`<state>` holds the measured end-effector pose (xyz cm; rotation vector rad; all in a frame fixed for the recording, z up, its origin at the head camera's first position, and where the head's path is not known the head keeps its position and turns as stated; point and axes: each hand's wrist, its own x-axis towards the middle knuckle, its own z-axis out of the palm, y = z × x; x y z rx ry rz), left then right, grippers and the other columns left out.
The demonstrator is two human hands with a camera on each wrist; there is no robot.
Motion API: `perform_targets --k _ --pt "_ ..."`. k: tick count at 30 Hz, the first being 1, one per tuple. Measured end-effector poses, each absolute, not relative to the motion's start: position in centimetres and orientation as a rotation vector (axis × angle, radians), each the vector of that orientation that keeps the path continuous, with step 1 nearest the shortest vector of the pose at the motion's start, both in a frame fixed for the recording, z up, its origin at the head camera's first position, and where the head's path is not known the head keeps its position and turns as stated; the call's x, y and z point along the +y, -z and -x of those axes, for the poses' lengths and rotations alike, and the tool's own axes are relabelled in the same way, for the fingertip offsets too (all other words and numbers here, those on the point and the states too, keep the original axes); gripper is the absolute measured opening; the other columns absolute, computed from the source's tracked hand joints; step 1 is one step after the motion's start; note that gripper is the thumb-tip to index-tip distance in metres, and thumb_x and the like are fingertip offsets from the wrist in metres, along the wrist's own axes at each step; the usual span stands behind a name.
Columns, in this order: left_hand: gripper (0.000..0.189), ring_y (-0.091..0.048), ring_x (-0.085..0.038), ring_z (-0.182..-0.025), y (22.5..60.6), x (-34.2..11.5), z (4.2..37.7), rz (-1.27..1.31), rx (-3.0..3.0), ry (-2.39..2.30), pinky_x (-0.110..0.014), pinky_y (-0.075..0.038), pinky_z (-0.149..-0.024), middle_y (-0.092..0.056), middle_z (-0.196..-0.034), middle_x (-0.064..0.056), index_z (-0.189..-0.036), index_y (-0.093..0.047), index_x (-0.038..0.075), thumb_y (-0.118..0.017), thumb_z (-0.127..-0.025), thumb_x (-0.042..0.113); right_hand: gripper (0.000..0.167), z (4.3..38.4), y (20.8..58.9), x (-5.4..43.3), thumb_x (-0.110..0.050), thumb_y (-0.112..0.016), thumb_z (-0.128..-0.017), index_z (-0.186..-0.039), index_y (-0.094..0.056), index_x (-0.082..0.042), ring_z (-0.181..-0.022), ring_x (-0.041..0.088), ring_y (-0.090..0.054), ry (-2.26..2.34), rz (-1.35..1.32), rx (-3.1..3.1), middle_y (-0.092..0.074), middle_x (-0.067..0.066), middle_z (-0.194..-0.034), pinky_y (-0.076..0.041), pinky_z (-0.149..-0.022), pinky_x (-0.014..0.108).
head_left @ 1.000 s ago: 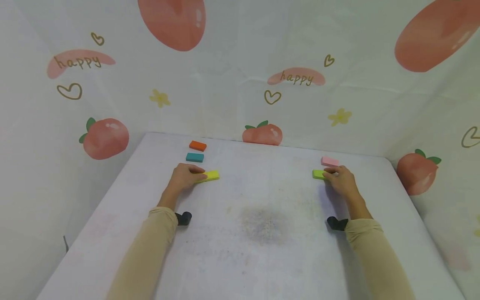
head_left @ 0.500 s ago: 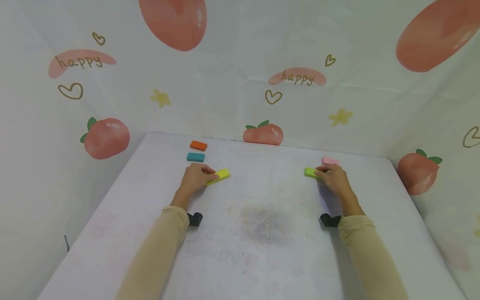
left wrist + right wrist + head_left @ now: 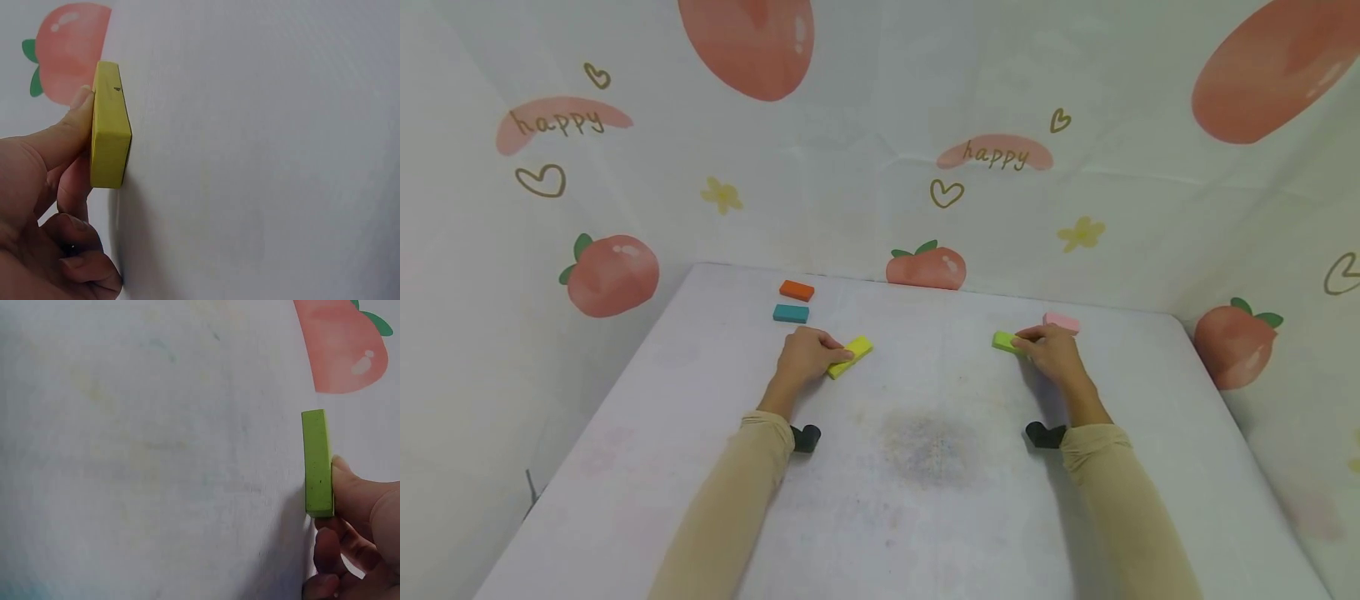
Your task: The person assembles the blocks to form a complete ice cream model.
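Note:
My left hand [image 3: 808, 357] pinches a yellow rectangular block [image 3: 859, 349] between thumb and fingers, left of the table's middle. In the left wrist view the yellow block [image 3: 110, 128] is seen along its edge, with the thumb on its near face and the other fingers curled below. On the right, my right hand [image 3: 1051, 350] pinches a lime green block [image 3: 1003, 341] by its right end. The right wrist view has the green block [image 3: 318, 464] upright in the picture, thumb against its side. A shadow falls on the table under each hand.
An orange block [image 3: 797, 290] and a teal block [image 3: 791, 314] lie at the back left of the white table [image 3: 925, 525]. Behind my right hand lies a pink block [image 3: 1063, 322], partly covered. A printed curtain [image 3: 865, 100] hangs behind the table.
Both hands have moved inward, the yellow block to the right and the green block to the left. The yellow block has turned to a steeper slant. The orange, teal and pink blocks stay put.

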<state>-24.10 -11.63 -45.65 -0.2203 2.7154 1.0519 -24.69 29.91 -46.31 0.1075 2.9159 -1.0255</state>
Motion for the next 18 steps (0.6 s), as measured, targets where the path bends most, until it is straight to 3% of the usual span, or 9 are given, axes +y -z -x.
perform_targets --k 5,18 --pt "0.03 -0.062 -0.018 -0.085 45.6 -10.8 24.1 0.208 2.743 -1.03 -0.025 -0.045 -0.067 -0.075 -0.093 -0.003 -0.096 -0.081 0.013 -0.083 -0.084 0.041 0.038 25.1 46.4 29.4 -0.026 -0.065 -0.1 -0.122 -0.07 0.004 -0.107 0.035 -0.06 1.043 -0.069 2.918 -0.069 0.026 -0.121 -0.044 -0.078 0.029" --pt "0.031 -0.061 -0.02 -0.089 45.9 -9.5 23.8 0.245 2.736 -1.048 -0.029 -0.048 -0.072 -0.074 -0.095 -0.005 -0.095 -0.081 0.012 -0.084 -0.083 0.04 0.036 25.6 46.8 27.5 -0.025 -0.068 -0.099 -0.117 -0.072 0.004 -0.112 0.038 -0.059 1.07 -0.028 2.951 -0.066 0.026 -0.119 -0.046 -0.087 0.038"
